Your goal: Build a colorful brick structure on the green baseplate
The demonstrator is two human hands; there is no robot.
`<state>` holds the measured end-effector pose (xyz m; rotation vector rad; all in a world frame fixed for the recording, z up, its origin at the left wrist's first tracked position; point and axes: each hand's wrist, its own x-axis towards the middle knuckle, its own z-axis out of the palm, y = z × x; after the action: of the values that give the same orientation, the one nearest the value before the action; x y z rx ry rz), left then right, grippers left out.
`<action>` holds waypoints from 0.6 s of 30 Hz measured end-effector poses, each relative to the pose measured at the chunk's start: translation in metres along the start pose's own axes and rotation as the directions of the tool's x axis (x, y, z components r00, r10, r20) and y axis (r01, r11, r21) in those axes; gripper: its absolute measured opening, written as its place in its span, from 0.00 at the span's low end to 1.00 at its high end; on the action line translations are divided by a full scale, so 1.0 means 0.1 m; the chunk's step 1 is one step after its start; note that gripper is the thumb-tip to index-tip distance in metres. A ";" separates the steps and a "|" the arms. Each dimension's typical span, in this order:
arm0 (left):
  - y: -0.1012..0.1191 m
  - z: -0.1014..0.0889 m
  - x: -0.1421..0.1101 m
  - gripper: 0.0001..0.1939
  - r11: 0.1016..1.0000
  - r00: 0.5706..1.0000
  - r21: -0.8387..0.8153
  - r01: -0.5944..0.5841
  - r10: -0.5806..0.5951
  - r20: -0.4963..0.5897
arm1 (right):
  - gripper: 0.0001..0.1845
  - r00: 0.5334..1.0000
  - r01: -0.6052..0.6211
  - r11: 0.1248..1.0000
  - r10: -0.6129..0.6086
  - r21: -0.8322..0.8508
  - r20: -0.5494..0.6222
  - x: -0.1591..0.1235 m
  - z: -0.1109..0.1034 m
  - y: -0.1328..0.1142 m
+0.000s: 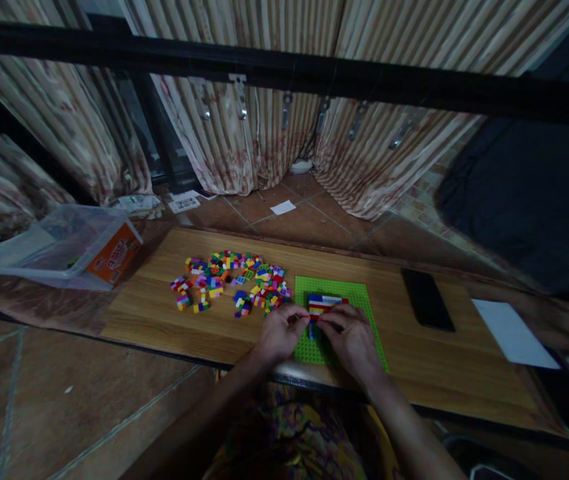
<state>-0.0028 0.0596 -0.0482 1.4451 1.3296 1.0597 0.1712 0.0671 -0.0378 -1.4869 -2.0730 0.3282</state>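
A green studded baseplate [359,293] lies in front of me on the wooden table. On it sits a block of toy bricks [327,300] in rows of blue, white, yellow and red. My left hand [284,330] is closed in a pinch at the near left corner of this block. From the right, my right hand [351,333] is closed too, its thumb and fingertips almost meeting the left ones. Red brick shows between the fingertips, partly hidden by them. Just below, a small blue brick [311,331] stands on the baseplate.
Loose coloured bricks [244,273] are spread left of the baseplate. A black phone [427,299] and a white sheet [514,333] lie to the right. A clear plastic bin [74,247] stands beyond the table's left end. A dark rail [284,67] crosses before striped curtains [284,147].
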 end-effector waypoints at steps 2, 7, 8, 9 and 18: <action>-0.01 0.05 0.02 0.06 1.000 1.000 0.001 -0.018 0.018 -0.014 | 0.08 1.000 -0.005 1.000 0.005 -0.002 0.010 0.01 0.00 0.00; -0.06 0.14 0.02 0.06 0.999 0.999 -0.049 0.012 -0.014 -0.037 | 0.08 0.999 -0.037 0.998 0.036 0.057 0.016 0.01 -0.04 -0.01; -0.06 0.14 0.02 0.06 0.998 0.999 -0.055 0.024 -0.026 -0.045 | 0.09 0.999 -0.051 0.996 0.050 0.076 0.012 0.01 -0.04 -0.01; -0.06 0.14 0.02 0.06 0.998 0.998 -0.057 0.035 -0.038 -0.051 | 0.09 0.998 -0.065 0.994 0.065 0.093 0.007 0.01 -0.05 -0.01; -0.04 0.05 -0.05 0.08 0.997 0.996 0.041 0.058 -0.055 -0.071 | 0.10 0.998 -0.062 0.998 0.061 0.022 0.029 0.03 -0.05 -0.11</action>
<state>0.0011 0.0541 -0.0535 1.4045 1.4431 1.0586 0.1649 0.0655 -0.0273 -1.5435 -2.0418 0.3973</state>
